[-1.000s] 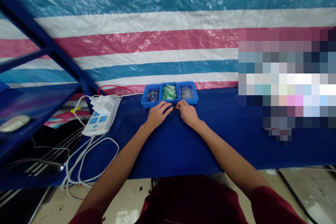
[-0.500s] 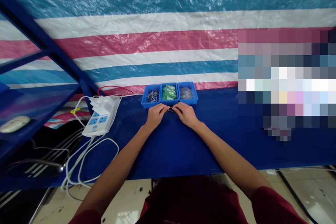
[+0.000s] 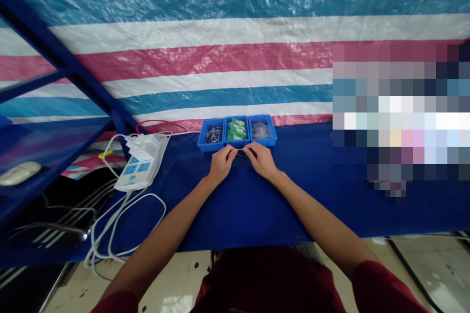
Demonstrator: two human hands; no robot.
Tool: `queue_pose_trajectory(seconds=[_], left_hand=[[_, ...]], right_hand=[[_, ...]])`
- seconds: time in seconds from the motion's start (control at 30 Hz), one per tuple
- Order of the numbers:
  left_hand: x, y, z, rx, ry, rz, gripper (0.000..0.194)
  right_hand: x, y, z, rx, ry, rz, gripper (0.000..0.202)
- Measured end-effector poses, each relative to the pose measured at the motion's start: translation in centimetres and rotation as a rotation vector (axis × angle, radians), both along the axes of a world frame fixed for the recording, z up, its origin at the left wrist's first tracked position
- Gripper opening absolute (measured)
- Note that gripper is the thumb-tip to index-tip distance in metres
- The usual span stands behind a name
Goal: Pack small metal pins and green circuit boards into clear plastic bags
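My left hand (image 3: pixel 222 162) and my right hand (image 3: pixel 260 159) meet above the blue table, just in front of the bins. Both are closed in a pinch, fingertips turned toward each other. Between them stretches a small, thin, dark piece (image 3: pixel 240 150) with a light glint; its kind is too small to make out. Behind my left hand, a blue bin (image 3: pixel 210 147) holds short black and silver pieces (image 3: pixel 214 134). Green packets (image 3: pixel 237 128) fill the middle bin, and clear plastic bags (image 3: pixel 261 130) lie in the right one.
A white power strip (image 3: pixel 138 170) with plugged-in adapters lies at the left, its white cables (image 3: pixel 113 225) looped over the table edge. Farther left stands a blue metal frame (image 3: pixel 91 89) with a white computer mouse (image 3: pixel 21 174). Striped sheeting (image 3: pixel 220 61) hangs behind. The right side is blurred out.
My left hand has shifted slightly right and turned a little more upright. My right hand has barely moved, and the thin piece stays between the fingertips.
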State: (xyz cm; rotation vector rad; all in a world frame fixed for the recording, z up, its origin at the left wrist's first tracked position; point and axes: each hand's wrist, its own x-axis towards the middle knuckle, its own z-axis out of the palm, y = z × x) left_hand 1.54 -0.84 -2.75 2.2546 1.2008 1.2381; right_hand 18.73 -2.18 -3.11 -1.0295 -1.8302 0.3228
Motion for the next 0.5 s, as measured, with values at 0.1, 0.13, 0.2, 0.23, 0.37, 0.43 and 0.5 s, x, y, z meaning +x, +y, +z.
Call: queue_pose_trajectory(seconds=[0.1,0.13,0.2,0.23,0.37,0.43,0.5], left_hand=[[0.1,0.1,-0.2,0.03,0.017,-0.001,0.032],[0.1,0.1,-0.2,0.036,0.015,-0.004,0.031],[0.1,0.1,-0.2,0.036,0.001,-0.01,0.03],[0.1,0.0,-0.2,0.03,-0.013,-0.013,0.029],[0.4,0.0,0.2,-0.007,-0.106,-0.024,0.029],[0.6,0.1,0.6,-0.032,-0.145,-0.023,0.03],[0.8,0.5,1.1,-0.082,-0.17,-0.023,0.031]], right_hand=[[0.0,0.1,-0.2,-0.017,0.002,-0.021,0.031],[0.0,0.2,-0.2,-0.025,0.0,-0.029,0.031],[0.0,0.2,-0.2,-0.039,-0.002,-0.042,0.031],[0.0,0.2,-0.3,-0.042,-0.001,-0.045,0.031],[-0.2,0.3,-0.6,-0.046,0.006,-0.04,0.028],[-0.2,0.4,-0.7,-0.054,0.005,-0.05,0.027],[-0.2,0.5,-0.8,-0.069,0.009,-0.078,0.027]])
